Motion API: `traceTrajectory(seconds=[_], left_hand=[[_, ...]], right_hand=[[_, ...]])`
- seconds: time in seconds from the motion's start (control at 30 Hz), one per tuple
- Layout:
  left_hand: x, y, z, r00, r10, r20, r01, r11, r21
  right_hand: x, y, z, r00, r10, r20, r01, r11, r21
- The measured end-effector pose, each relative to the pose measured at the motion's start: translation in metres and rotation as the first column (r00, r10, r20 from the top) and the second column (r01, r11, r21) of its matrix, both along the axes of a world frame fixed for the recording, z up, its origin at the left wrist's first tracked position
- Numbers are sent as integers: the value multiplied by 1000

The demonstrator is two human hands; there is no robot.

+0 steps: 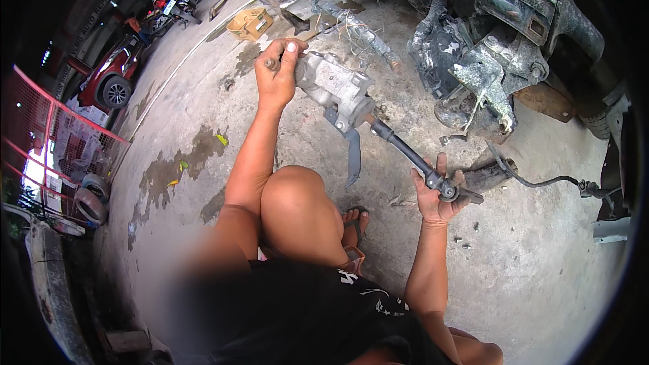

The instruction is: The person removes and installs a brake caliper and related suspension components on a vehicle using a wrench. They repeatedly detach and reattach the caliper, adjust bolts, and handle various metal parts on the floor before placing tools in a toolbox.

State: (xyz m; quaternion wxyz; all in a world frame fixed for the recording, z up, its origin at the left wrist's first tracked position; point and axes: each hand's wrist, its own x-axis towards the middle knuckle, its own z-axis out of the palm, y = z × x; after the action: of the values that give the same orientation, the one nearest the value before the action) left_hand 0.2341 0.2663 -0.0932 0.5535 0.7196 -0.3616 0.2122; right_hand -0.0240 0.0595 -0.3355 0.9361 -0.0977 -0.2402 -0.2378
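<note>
A grey metal steering gearbox (338, 84) hangs above the concrete, in front of my bent knee. My left hand (276, 74) is closed round its far left end, the thumb lying on top. From the housing a black steering shaft (402, 147) slants down to the right. It ends in a universal joint (443, 184), which lies in the palm of my right hand (436, 199). The fingers there curl up loosely round the joint. A dark flat bracket (353, 155) points down from the gearbox's underside toward my sandalled foot (355, 224).
Greasy vehicle parts (487, 71) and a hanging hose (541, 181) crowd the right. Beyond the gearbox lie a cardboard box (250, 23) and loose wiring (362, 34). Small bits (466, 240) dot the floor near my right forearm. A red mesh fence (57, 128), tyres (91, 203) and a red car (111, 84) stand left.
</note>
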Motion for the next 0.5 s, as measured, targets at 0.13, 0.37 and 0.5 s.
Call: traceTrajectory(seconds=[0.13,0.37,0.5], left_hand=[[16,1,-8,997,-53,-56,50,997,-58],[43,-5,-34,934,-66,-350,58,998,-35],[41,7,-104,705,-119,-699,109,992,-59]], right_hand=[[-16,1,39,997,-15,77,30,979,-199],[-32,-20,107,941,-327,84,332,848,-412],[-29,-23,138,895,-446,2,413,826,-384]])
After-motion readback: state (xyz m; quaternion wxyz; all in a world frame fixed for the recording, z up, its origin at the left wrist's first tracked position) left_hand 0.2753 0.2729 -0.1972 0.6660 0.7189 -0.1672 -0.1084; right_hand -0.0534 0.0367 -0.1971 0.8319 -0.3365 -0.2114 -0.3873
